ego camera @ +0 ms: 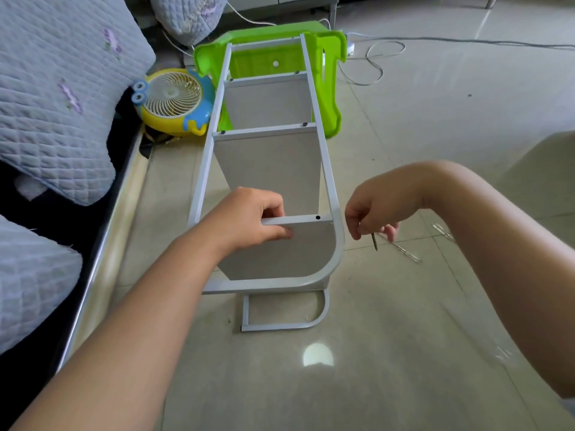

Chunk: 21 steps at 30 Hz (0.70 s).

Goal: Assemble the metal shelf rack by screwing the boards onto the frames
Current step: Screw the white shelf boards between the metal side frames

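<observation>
1. At the far left a quilted grey bed cover (pixel 56 88) hangs over the bed edge, and a yellow and blue cartoon desk fan (pixel 174 102) sits on the floor just beside it; neither belongs to the job.
2. The white metal shelf rack (pixel 267 169) lies on its side on the tiled floor (pixel 435 135), its far end against a green plastic stool (pixel 326 73), which probably keeps it from sliding.
3. The two farther grey boards look fastened, with dark screw heads showing at their corners.
4. The left hand (pixel 245 219) grips the near white crossbar (pixel 298 219), fingers curled over it and thumb under against the nearest grey board (pixel 280 253), apparently to keep board and frame lined up.
5. An open dark screw hole (pixel 317 217) shows on that bar near the curved frame tube.
6. The right hand (pixel 370 217), just beside the frame, pinches a dark threaded screw (pixel 374 242) hanging point down, likely meant for that hole.
7. Loose silvery metal parts (pixel 404 250) lie on the floor near the right hand.
</observation>
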Motion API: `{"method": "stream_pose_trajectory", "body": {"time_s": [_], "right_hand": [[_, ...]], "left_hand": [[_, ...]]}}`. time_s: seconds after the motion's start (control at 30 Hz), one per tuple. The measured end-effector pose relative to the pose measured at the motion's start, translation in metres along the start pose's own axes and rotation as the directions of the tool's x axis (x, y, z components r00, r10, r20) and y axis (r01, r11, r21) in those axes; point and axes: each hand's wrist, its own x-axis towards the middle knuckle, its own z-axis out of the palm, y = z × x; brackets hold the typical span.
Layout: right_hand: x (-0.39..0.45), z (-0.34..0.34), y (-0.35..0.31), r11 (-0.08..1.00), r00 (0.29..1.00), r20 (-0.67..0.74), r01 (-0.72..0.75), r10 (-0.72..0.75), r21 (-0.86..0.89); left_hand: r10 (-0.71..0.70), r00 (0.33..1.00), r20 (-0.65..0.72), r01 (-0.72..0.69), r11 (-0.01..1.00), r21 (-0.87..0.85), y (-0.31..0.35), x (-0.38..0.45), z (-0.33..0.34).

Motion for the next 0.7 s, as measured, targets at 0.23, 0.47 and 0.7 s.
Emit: {"method": "stream_pose_trajectory", "body": {"time_s": [0.23, 0.47, 0.7], "right_hand": [[0.0024, 0.0046, 0.0019, 0.998, 0.998, -0.054, 0.035, -0.032, 0.052], [0.0036, 0.0062, 0.0043, 0.997, 0.997, -0.034, 0.07, -0.069, 0.019], [-0.002, 0.0036, 0.0022, 0.997, 0.997, -0.027, 0.077, -0.078, -0.029]], "left_hand": [[-0.01, 1.0, 0.009, 0.01, 1.0, -0.021, 0.0017, 0.0002, 0.0], [0.002, 1.0, -0.009, -0.003, 1.0, -0.026, 0.0019, 0.0005, 0.002], [0.002, 1.0, -0.024, -0.002, 1.0, -0.029, 0.0028, -0.0016, 0.0041]]}}
